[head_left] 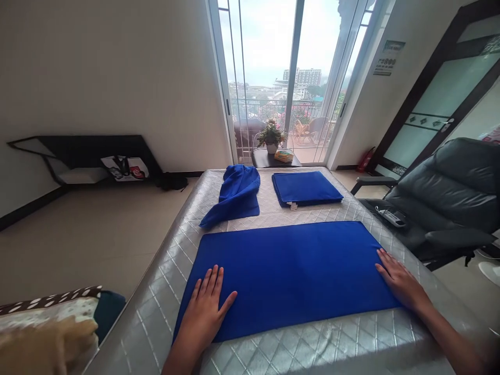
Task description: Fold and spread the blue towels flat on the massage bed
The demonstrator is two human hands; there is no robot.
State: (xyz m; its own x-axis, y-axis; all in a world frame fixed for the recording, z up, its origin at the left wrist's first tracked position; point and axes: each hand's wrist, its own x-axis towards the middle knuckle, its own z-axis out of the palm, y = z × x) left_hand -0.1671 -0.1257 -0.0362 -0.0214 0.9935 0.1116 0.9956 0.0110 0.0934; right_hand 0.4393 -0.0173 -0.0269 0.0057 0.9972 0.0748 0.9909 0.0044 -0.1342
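Observation:
A blue cloth point(297, 276) lies spread flat as a wide rectangle on the quilted silver mattress point(273, 354). My left hand point(207, 307) rests on its left part, palm down with the fingers stretched out. On the right edge, my right hand point(400, 276) also lies flat, fingers extended. Beyond the cloth, at the far left of the mattress, is a crumpled blue cloth point(238, 192). Beside it on the right sits a neatly folded stack of blue cloth point(307, 187) with a small white tag at its front edge.
Past the mattress, a small dark table point(258, 158) holds a potted plant point(271, 138) and a yellow packet point(284, 155). A black armchair point(457, 192) stands to the right. Bedding point(50, 323) is heaped at lower left, and a white bag point(125, 169) stands by the wall.

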